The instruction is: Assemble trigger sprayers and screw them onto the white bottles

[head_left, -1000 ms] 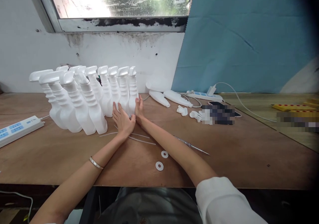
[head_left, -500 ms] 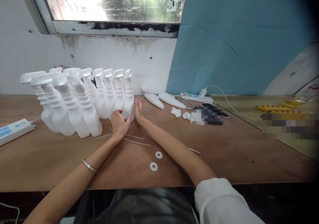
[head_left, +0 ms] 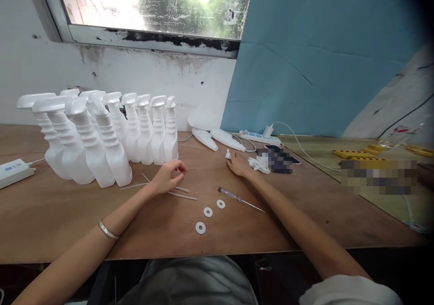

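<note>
My left hand (head_left: 169, 177) hovers low over the table, fingers loosely curled with a gap between them and the thumb, and holds nothing. Thin white tubes (head_left: 185, 197) lie beneath and beside it. My right hand (head_left: 239, 164) has its fingers around a small white plastic sprayer part (head_left: 228, 154), mostly covered by the hand. Beside that hand are more white plastic parts (head_left: 260, 164). Several white spray bottles (head_left: 117, 162) with trigger-shaped tops stand at left. Three flat white rings (head_left: 200, 228) and a screwdriver (head_left: 241, 199) lie between my arms.
Two white curved shells (head_left: 228, 140) lie at the back near a power strip (head_left: 259, 137) and its cables. A phone (head_left: 283, 155) is right of the parts. Another power strip (head_left: 15, 172) sits at far left. Yellow pieces (head_left: 359, 155) lie at right.
Both hands have left the rightmost bottle. My right hand has moved right to the small plastic part, uncovering the screwdriver and a third ring. My left hand has drawn slightly away from the bottles.
</note>
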`<state>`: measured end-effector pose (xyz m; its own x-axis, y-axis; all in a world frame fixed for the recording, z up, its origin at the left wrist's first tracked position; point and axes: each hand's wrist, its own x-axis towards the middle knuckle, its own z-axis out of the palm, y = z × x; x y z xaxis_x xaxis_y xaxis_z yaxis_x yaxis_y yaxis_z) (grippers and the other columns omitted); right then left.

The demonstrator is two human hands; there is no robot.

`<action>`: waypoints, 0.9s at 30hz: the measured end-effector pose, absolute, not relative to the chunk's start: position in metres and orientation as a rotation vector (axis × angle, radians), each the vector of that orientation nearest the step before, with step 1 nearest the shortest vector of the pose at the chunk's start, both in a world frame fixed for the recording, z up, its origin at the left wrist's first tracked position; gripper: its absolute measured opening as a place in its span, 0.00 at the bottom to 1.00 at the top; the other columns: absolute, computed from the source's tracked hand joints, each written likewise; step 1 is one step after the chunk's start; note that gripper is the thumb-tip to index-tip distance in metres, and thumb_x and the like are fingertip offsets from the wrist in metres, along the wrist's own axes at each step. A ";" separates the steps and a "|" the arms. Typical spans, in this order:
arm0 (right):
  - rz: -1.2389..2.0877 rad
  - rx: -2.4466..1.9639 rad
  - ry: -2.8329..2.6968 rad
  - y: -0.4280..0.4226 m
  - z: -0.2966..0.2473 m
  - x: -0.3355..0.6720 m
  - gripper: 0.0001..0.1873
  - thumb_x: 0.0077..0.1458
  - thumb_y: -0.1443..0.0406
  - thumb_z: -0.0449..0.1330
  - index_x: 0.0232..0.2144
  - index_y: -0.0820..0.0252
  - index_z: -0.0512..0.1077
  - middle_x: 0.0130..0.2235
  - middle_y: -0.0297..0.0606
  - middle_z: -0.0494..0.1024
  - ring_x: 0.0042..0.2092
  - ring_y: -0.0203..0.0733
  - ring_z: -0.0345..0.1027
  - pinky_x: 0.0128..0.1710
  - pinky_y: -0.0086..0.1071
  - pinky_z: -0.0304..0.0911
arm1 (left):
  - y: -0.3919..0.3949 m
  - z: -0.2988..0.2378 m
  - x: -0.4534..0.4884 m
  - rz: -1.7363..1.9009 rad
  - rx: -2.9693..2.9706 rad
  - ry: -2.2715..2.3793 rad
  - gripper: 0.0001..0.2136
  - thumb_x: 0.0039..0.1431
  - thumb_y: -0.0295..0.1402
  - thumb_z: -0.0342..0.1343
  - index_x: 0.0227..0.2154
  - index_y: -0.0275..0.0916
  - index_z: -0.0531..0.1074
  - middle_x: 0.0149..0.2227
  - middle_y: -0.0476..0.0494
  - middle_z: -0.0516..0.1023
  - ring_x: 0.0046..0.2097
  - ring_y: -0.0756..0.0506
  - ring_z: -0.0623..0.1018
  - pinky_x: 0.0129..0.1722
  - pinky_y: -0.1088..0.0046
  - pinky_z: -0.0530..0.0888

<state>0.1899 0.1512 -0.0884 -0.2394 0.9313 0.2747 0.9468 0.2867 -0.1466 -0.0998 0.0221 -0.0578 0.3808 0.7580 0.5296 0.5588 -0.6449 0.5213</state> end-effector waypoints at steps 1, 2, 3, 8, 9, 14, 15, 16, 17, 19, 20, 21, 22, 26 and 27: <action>-0.059 -1.680 -2.287 0.149 -0.091 0.191 0.24 0.54 0.66 0.47 0.53 0.69 0.54 0.53 0.56 0.61 0.54 0.55 0.56 0.51 0.46 0.50 | 0.018 -0.057 -0.097 1.029 2.427 1.089 0.04 0.51 0.25 0.48 0.30 0.36 0.67 0.31 0.47 0.72 0.35 0.49 0.71 0.39 0.73 0.67; -0.049 -1.648 -2.316 0.147 -0.093 0.190 0.24 0.55 0.66 0.46 0.54 0.67 0.53 0.54 0.54 0.60 0.53 0.52 0.57 0.51 0.44 0.52 | 0.015 -0.056 -0.094 0.936 2.466 1.022 0.05 0.52 0.26 0.49 0.31 0.36 0.68 0.32 0.46 0.72 0.37 0.49 0.71 0.40 0.72 0.67; -0.043 -1.619 -2.340 0.144 -0.094 0.187 0.23 0.55 0.66 0.45 0.54 0.66 0.52 0.55 0.52 0.59 0.54 0.50 0.57 0.51 0.42 0.52 | 0.011 -0.056 -0.090 0.846 2.501 0.963 0.05 0.52 0.28 0.50 0.32 0.36 0.69 0.33 0.45 0.73 0.38 0.48 0.71 0.41 0.72 0.67; 0.044 -1.362 -2.353 0.123 -0.099 0.158 0.20 0.56 0.65 0.45 0.51 0.65 0.55 0.53 0.49 0.62 0.52 0.46 0.59 0.50 0.37 0.54 | -0.003 -0.056 -0.075 0.543 2.612 0.743 0.14 0.53 0.37 0.53 0.43 0.40 0.69 0.46 0.41 0.69 0.47 0.45 0.68 0.48 0.68 0.65; 0.081 -1.308 -2.340 0.119 -0.101 0.152 0.20 0.55 0.65 0.46 0.51 0.65 0.55 0.52 0.48 0.63 0.51 0.46 0.60 0.50 0.38 0.55 | -0.005 -0.056 -0.072 0.519 2.633 0.729 0.16 0.52 0.38 0.54 0.44 0.41 0.69 0.49 0.40 0.67 0.50 0.44 0.66 0.50 0.67 0.63; 0.212 -1.149 -2.325 0.100 -0.104 0.130 0.20 0.54 0.67 0.47 0.50 0.63 0.55 0.52 0.46 0.64 0.52 0.44 0.60 0.50 0.38 0.55 | -0.015 -0.060 -0.061 0.412 2.748 0.681 0.19 0.52 0.42 0.53 0.48 0.47 0.67 0.55 0.41 0.60 0.55 0.40 0.60 0.54 0.61 0.58; 0.230 -1.137 -2.329 0.097 -0.103 0.128 0.20 0.54 0.67 0.48 0.50 0.63 0.55 0.52 0.47 0.64 0.52 0.44 0.59 0.50 0.38 0.55 | -0.016 -0.061 -0.059 0.395 2.764 0.672 0.18 0.53 0.42 0.53 0.48 0.48 0.67 0.55 0.41 0.60 0.55 0.40 0.60 0.54 0.61 0.58; 0.247 -1.130 -2.330 0.095 -0.102 0.127 0.20 0.54 0.68 0.48 0.50 0.63 0.55 0.53 0.47 0.64 0.53 0.44 0.59 0.51 0.38 0.54 | -0.017 -0.062 -0.058 0.385 2.777 0.668 0.17 0.54 0.41 0.52 0.47 0.48 0.67 0.55 0.42 0.60 0.55 0.40 0.60 0.53 0.61 0.58; 0.265 -1.124 -2.329 0.093 -0.100 0.126 0.20 0.53 0.68 0.49 0.49 0.63 0.56 0.52 0.47 0.64 0.53 0.44 0.59 0.51 0.38 0.54 | -0.017 -0.063 -0.056 0.384 2.784 0.668 0.16 0.55 0.41 0.51 0.46 0.48 0.68 0.55 0.42 0.61 0.55 0.40 0.60 0.53 0.62 0.58; 0.302 -1.110 -2.321 0.091 -0.096 0.126 0.18 0.53 0.68 0.49 0.48 0.62 0.57 0.51 0.46 0.66 0.52 0.44 0.60 0.50 0.38 0.55 | -0.018 -0.064 -0.055 0.398 2.786 0.666 0.13 0.56 0.39 0.50 0.44 0.48 0.70 0.53 0.43 0.63 0.54 0.42 0.62 0.53 0.64 0.58; 0.319 -1.100 -2.318 0.090 -0.094 0.127 0.18 0.53 0.68 0.50 0.47 0.62 0.58 0.50 0.45 0.67 0.51 0.43 0.61 0.49 0.38 0.56 | -0.018 -0.064 -0.054 0.402 2.780 0.667 0.13 0.56 0.39 0.49 0.43 0.47 0.70 0.52 0.43 0.64 0.53 0.43 0.63 0.52 0.65 0.59; 0.335 -1.089 -2.318 0.089 -0.093 0.127 0.17 0.52 0.67 0.50 0.46 0.61 0.58 0.49 0.44 0.68 0.49 0.43 0.62 0.48 0.37 0.56 | -0.018 -0.064 -0.054 0.403 2.772 0.671 0.12 0.57 0.38 0.49 0.43 0.46 0.70 0.51 0.44 0.65 0.52 0.44 0.64 0.52 0.66 0.59; 0.349 -1.080 -2.318 0.089 -0.093 0.128 0.16 0.52 0.67 0.51 0.45 0.60 0.58 0.48 0.43 0.68 0.48 0.43 0.63 0.47 0.37 0.57 | -0.017 -0.064 -0.054 0.398 2.763 0.678 0.11 0.58 0.37 0.48 0.42 0.46 0.70 0.50 0.44 0.67 0.50 0.45 0.65 0.51 0.67 0.59; 0.380 -1.066 -2.333 0.088 -0.093 0.129 0.16 0.52 0.66 0.52 0.45 0.58 0.59 0.49 0.40 0.67 0.48 0.42 0.62 0.46 0.36 0.56 | -0.015 -0.064 -0.056 0.387 2.741 0.743 0.09 0.59 0.35 0.46 0.38 0.43 0.70 0.43 0.46 0.70 0.46 0.47 0.67 0.48 0.69 0.59; 0.383 -1.072 -2.337 0.088 -0.091 0.129 0.16 0.52 0.65 0.52 0.45 0.58 0.59 0.49 0.40 0.67 0.48 0.42 0.62 0.46 0.36 0.56 | -0.014 -0.064 -0.057 0.386 2.740 0.772 0.09 0.59 0.35 0.46 0.37 0.43 0.70 0.41 0.46 0.70 0.44 0.47 0.67 0.47 0.69 0.59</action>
<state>0.1294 0.0884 -0.0914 -0.5406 0.7645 0.3511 0.6125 0.6438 -0.4586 -0.0567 -0.0138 -0.0645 0.8227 0.5390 0.1804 0.4677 -0.8223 0.3241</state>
